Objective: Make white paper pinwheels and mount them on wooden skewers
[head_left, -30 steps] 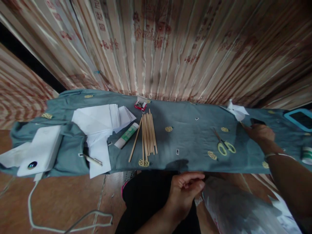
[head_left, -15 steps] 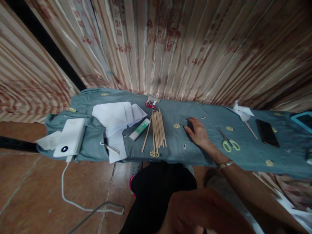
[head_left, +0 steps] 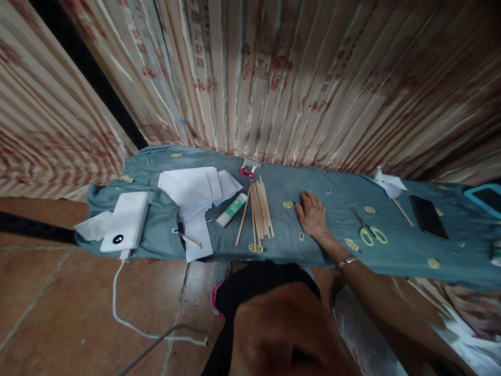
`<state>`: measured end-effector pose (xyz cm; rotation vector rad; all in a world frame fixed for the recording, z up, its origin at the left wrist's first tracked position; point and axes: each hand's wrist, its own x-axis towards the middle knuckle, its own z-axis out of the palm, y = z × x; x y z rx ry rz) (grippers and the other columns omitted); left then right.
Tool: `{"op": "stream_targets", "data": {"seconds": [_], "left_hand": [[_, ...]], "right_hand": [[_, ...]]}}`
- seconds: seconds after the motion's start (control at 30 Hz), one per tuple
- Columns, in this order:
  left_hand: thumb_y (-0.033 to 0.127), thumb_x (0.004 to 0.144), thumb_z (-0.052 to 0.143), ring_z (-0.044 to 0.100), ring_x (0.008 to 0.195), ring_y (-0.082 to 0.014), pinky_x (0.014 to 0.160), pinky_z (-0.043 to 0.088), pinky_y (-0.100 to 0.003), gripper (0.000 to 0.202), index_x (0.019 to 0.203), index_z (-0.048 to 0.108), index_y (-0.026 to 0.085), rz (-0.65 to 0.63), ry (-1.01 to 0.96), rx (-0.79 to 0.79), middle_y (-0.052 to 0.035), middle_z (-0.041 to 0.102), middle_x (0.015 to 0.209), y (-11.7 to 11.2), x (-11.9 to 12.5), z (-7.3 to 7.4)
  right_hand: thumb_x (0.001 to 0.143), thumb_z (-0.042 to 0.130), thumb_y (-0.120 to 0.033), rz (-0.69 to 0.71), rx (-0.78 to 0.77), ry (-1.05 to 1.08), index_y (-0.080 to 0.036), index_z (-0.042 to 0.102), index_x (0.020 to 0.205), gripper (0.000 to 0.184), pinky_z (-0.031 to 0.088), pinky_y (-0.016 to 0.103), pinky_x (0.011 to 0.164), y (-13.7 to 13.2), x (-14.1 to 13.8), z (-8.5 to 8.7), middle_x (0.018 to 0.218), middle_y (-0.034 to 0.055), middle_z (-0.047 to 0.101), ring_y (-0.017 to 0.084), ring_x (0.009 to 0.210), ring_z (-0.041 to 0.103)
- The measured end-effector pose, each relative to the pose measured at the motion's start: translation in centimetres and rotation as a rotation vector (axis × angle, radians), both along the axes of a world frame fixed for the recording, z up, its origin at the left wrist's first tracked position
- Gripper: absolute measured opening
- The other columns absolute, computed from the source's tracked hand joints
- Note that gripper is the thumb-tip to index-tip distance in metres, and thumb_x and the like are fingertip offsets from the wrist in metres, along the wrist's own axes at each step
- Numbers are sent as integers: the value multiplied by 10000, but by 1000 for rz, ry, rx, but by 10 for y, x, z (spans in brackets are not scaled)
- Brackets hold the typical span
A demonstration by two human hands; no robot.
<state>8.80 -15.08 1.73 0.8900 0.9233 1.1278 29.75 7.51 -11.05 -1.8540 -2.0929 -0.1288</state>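
My right hand (head_left: pixel 312 215) lies flat with fingers stretched out on the blue-grey cloth (head_left: pixel 321 245) that covers the low table. It holds nothing. A bundle of thin wooden sticks (head_left: pixel 261 212) lies just left of it, and yellow-handled scissors (head_left: pixel 367 233) lie to its right. My left hand (head_left: pixel 287 339) is a large blur close to the camera at the bottom; its fingers cannot be made out. A green and white glue stick (head_left: pixel 233 209) lies left of the sticks.
White paper sheets (head_left: pixel 194 186) and a small red box (head_left: pixel 248 168) lie at the back left. A white power bank (head_left: pixel 126 221) with a cable sits at the left end. A black phone (head_left: pixel 428 216) and a teal-edged tablet (head_left: pixel 486 196) lie far right. A curtain hangs behind.
My right hand left the phone at the right and came to rest flat on the cloth near the sticks. My left hand rose towards the camera. The view shifted left.
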Motion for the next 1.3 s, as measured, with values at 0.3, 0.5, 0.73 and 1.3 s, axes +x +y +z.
{"op": "stream_targets", "data": {"seconds": [0.3,0.5,0.73,1.3], "left_hand": [[374,846,555,565,653,-158,708,472,-300,340,574,644,191,578,410,261,-22,617,625,108,-37,-26],[216,834,532,519,1144,-280,1032,394,-434,285,1045,713,152,572,1308,387,-106,659,1192,152,-131,-61],[175,821,522,523,1176,-296,1025,406,-426,302,1053,706,117,233,1593,326,-138,650,1229,174,-175,-75],[283,838,513,682,925,-285,768,458,-312,291,944,755,162,358,1553,137,-123,747,1012,176,-173,-66]], "right_hand": [[955,317,-428,25,19,24,-119,504,1328,519,395,531,990,-1,2,-2,1390,196,513,346,1277,436],[953,322,-427,23,20,18,-108,513,1321,523,403,538,979,-2,2,-2,1386,197,516,358,1265,449],[948,345,-421,40,34,38,-122,511,1328,510,411,566,971,-2,4,-4,1381,207,518,366,1265,452],[946,342,-427,39,33,36,-115,510,1324,518,407,554,965,-1,4,-5,1376,207,523,361,1261,451]]}}
